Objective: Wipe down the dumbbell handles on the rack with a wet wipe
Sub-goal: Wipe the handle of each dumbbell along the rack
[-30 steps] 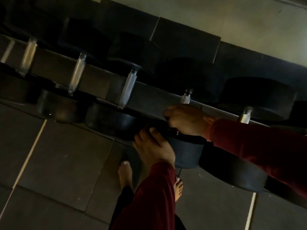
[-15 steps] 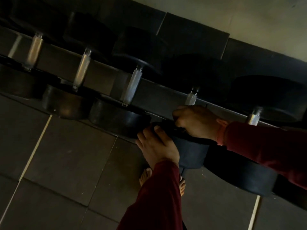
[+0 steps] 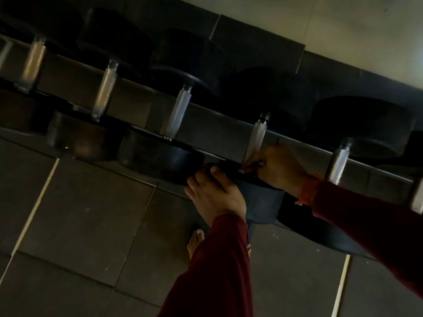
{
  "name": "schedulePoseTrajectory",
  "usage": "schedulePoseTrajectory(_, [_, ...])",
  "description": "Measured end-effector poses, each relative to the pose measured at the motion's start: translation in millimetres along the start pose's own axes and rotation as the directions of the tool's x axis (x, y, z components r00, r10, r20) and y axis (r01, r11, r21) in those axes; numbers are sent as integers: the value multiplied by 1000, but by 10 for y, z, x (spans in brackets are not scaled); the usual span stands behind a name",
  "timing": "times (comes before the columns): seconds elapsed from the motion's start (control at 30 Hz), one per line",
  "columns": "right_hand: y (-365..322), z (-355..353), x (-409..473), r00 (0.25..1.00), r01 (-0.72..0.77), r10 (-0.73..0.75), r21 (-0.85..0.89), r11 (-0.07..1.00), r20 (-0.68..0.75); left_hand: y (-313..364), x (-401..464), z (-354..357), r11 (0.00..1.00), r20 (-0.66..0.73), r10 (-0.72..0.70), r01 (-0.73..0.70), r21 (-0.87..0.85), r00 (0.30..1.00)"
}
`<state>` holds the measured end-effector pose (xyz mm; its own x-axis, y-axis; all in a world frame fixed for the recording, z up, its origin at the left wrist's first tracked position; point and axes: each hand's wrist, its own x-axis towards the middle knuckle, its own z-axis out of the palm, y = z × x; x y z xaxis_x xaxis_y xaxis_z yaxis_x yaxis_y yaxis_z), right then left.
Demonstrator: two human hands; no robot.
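A row of black-headed dumbbells lies across a grey metal rack (image 3: pixel 219 126) in dim light. My right hand (image 3: pixel 277 167) grips the lower end of one knurled steel handle (image 3: pixel 257 138), close to the near head (image 3: pixel 261 207). A small pale scrap (image 3: pixel 243 171) shows at its fingertips; too dark to tell if it is the wipe. My left hand (image 3: pixel 215 193) rests on the rim of that same near head, fingers laid over it. Both arms wear dark red sleeves.
More steel handles sit to the left (image 3: pixel 180 110) (image 3: pixel 105 88) and one to the right (image 3: pixel 338 161). Dark floor tiles (image 3: pixel 80 213) with pale joints lie below, and my bare foot (image 3: pixel 194 242) stands under the rack. A pale wall (image 3: pixel 343 24) is behind.
My right hand has slid down the handle toward the near head, baring most of the steel above it. My left hand stays on the head. The view has shifted slightly.
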<state>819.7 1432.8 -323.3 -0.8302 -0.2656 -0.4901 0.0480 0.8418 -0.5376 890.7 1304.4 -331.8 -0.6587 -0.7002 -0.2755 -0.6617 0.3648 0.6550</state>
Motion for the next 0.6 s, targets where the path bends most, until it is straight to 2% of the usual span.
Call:
schedulePoseTrajectory(0.13, [88, 62, 2, 976, -212, 211, -7, 977, -54, 5, 3, 0, 1000, 8, -7, 7, 3, 1000])
schedulePoseTrajectory(0.27, [133, 127, 57, 941, -337, 334, -64, 939, -59, 4, 3, 2, 1000, 4, -11, 11, -6, 1000])
schedulePoseTrajectory(0.47, [126, 109, 139, 915, -403, 403, 97, 910, 20, -3, 8, 19, 1000, 3, -1, 1, -13, 1000])
schedulePoseTrajectory(0.6, [142, 88, 51, 899, -429, 437, 237, 872, 18, -2, -2, 5, 1000, 5, 7, -7, -6, 1000])
